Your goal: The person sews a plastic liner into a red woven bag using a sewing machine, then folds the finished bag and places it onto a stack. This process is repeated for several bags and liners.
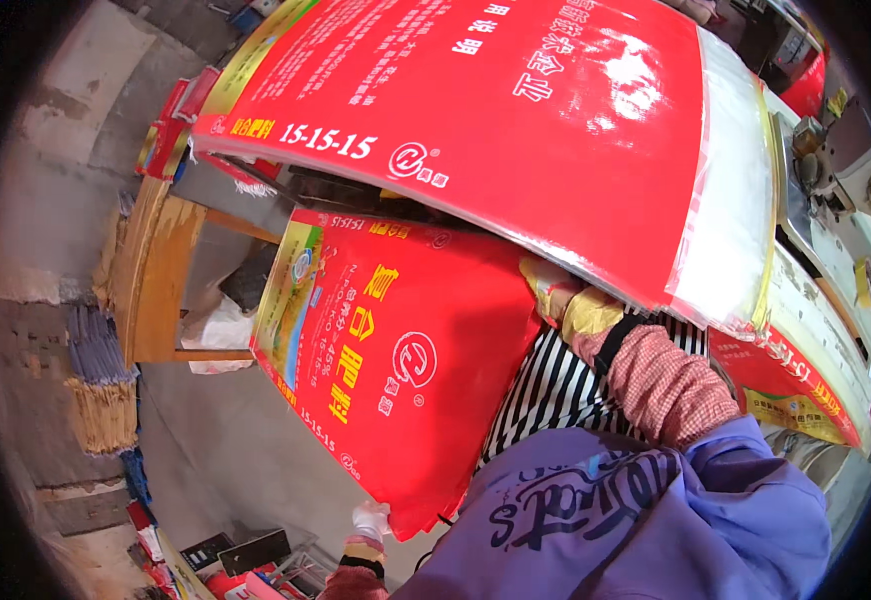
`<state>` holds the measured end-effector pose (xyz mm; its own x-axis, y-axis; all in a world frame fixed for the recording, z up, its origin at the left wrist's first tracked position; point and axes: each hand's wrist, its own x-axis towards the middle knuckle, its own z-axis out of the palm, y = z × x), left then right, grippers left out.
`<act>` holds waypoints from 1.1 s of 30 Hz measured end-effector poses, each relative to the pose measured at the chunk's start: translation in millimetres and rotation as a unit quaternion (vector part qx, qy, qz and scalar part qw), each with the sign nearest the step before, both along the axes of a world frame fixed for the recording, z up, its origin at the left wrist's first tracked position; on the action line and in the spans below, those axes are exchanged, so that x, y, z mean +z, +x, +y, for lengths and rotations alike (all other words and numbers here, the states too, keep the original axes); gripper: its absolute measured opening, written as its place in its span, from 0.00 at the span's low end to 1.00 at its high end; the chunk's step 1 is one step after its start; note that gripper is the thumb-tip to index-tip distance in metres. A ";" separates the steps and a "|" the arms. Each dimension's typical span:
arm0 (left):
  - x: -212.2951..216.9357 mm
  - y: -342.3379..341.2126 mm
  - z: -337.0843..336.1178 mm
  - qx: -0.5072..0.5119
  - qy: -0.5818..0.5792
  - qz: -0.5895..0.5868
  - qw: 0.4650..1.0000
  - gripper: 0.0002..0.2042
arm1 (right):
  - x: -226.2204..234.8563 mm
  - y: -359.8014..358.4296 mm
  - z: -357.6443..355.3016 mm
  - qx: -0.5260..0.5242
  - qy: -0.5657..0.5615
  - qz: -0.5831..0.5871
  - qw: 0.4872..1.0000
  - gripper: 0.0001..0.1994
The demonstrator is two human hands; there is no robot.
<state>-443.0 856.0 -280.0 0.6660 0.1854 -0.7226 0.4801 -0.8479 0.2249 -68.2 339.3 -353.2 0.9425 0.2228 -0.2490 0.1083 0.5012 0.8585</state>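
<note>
A flat red woven bag (406,340) with yellow and white print hangs slanted in front of me. My left hand (370,527), in a white and yellowish glove, is closed on its lower corner near the bottom of the view. At the bag's upper right edge, my right hand (568,300) in a yellowish glove is closed around the edge, partly hidden by the bag and the stack above it. Over both lies a thick stack of red bags (516,130), glossy and flat, its near edge just above my right hand.
A wooden chair (156,270) stands at the left, with a straw broom (106,380) beside it. To the right a sewing machine (861,170) sits on a worktable (816,300). More red packaging (786,385) hangs below that table. Assorted items lie on the floor at the lower left.
</note>
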 end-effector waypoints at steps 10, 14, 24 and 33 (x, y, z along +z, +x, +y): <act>107.3 257.2 -198.6 -0.053 -0.140 -0.226 0.963 0.05 | 130.3 -81.9 -44.1 0.228 -0.592 -0.350 0.689 0.11; 230.0 339.9 -398.7 -0.316 -0.187 -0.527 0.766 0.05 | 196.8 -119.6 -73.4 0.218 -0.852 -0.380 0.287 0.08; 245.8 373.8 -578.2 -0.553 -0.194 -0.412 0.698 0.07 | 330.9 -155.1 -195.8 0.063 -0.783 0.014 0.618 0.10; 287.3 345.6 -589.8 -0.506 -0.254 -0.246 0.787 0.12 | 311.9 -130.0 -223.5 -0.009 -0.710 0.202 0.674 0.14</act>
